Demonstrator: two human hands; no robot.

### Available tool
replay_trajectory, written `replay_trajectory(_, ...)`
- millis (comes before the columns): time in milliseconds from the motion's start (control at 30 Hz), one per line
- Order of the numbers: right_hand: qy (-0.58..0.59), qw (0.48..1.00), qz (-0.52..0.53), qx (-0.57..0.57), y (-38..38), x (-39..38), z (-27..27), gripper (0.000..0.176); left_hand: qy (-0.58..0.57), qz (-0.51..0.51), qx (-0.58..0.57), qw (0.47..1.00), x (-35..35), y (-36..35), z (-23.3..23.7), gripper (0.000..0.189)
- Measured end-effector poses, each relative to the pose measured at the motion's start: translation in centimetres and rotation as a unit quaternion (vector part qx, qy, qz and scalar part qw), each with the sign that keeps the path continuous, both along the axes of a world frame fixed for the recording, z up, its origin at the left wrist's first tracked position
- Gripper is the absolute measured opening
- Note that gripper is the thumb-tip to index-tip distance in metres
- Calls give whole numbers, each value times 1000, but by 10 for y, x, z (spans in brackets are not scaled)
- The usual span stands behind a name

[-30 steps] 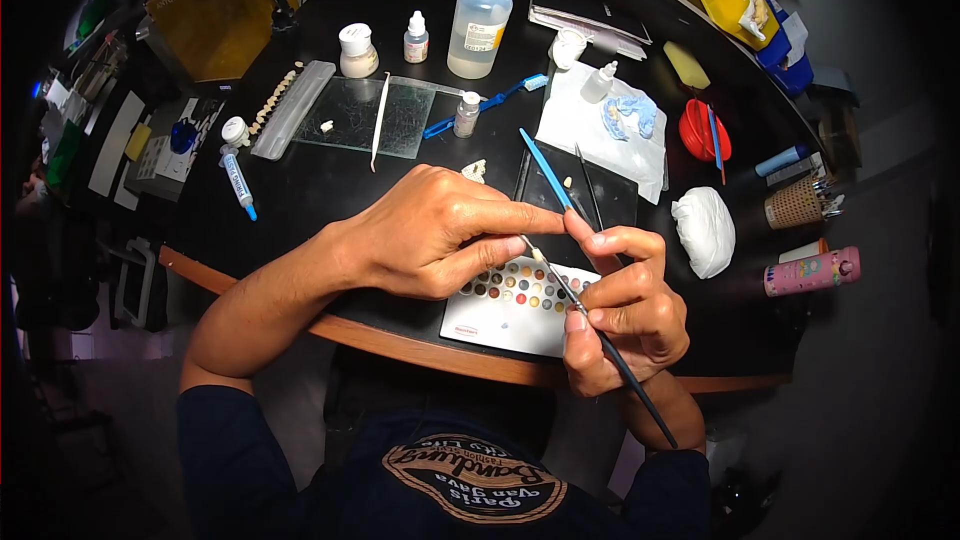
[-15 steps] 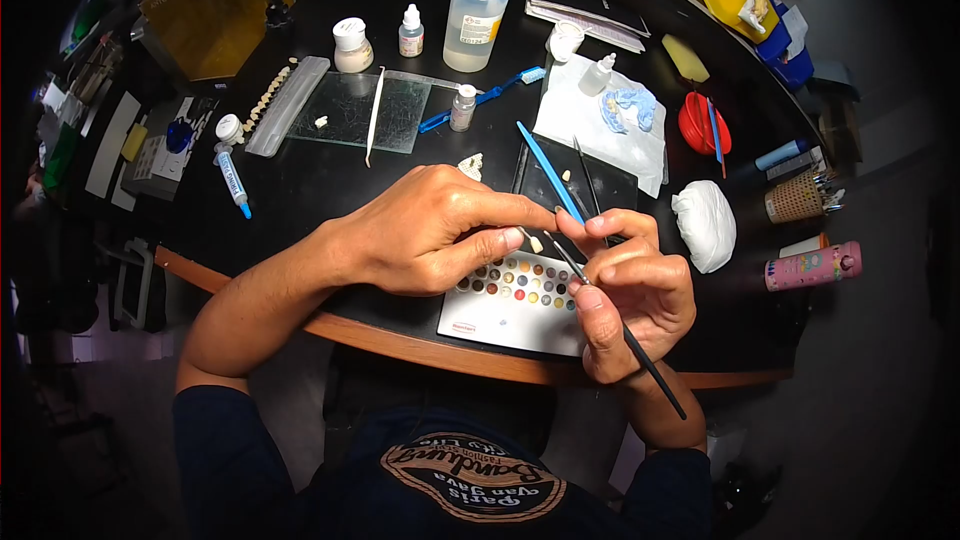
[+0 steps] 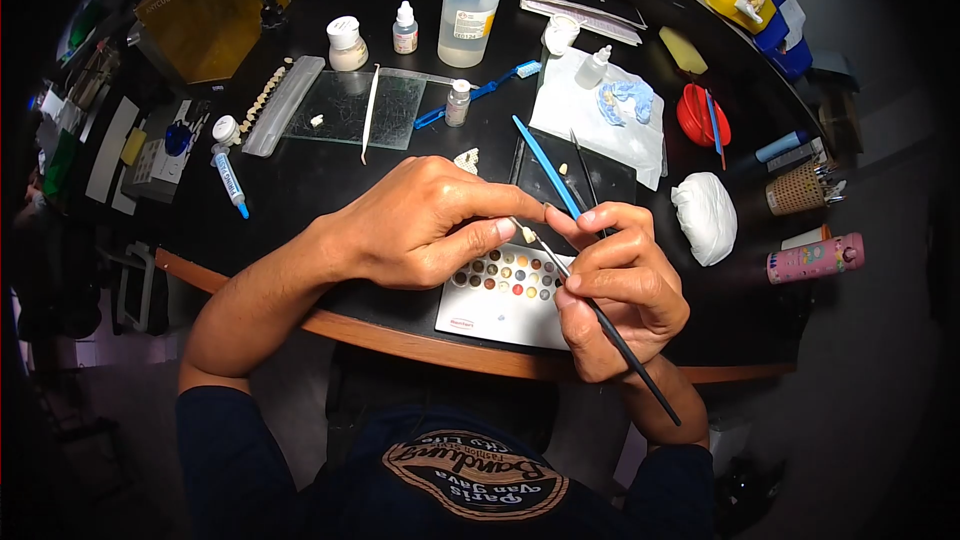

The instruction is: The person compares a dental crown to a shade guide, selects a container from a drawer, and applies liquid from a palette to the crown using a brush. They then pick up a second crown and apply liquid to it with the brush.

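My left hand (image 3: pixel 425 225) is closed in a pinch near the middle of the bench. Off its thumb tip sits a small cream tooth crown (image 3: pixel 528 235); how it is gripped is mostly hidden by the fingers. In my right hand (image 3: pixel 625 295) is a thin dark-handled paintbrush (image 3: pixel 630 352), held like a pen and slanting up to the left. The brush tip meets or nearly meets the crown. Fingertips of both hands touch. Below them lies a white stain palette (image 3: pixel 495 312) with rows of coloured round spots.
A blue-handled tool (image 3: pixel 545 165) and a dark pointed tool (image 3: pixel 585 165) rest on a black tray. Behind stand a glass slab (image 3: pixel 340 105), a large bottle (image 3: pixel 468 15) and a blue toothbrush (image 3: pixel 485 92). A blue dental impression (image 3: pixel 625 102) lies on tissue (image 3: pixel 645 145); wadded white tissue (image 3: pixel 705 220) is right.
The brush tip has shifted up and left towards the crown, my right hand moving slightly with it. The crown has turned and shifted slightly left. The whole view has shifted a little.
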State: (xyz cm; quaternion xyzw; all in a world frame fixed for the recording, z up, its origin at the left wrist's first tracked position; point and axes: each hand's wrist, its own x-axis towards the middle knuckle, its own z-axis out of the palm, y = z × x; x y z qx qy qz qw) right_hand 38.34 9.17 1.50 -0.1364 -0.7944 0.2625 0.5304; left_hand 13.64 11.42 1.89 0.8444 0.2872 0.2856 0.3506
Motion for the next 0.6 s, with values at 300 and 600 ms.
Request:
replay_trajectory(300,88,994,-9,-56,-2,-1,-6,22,-1,5,-2,1000,1,-2,2,36)
replay_trajectory(600,67,995,-71,2,3,-4,-9,21,-43,31,42,998,5,-2,-4,31)
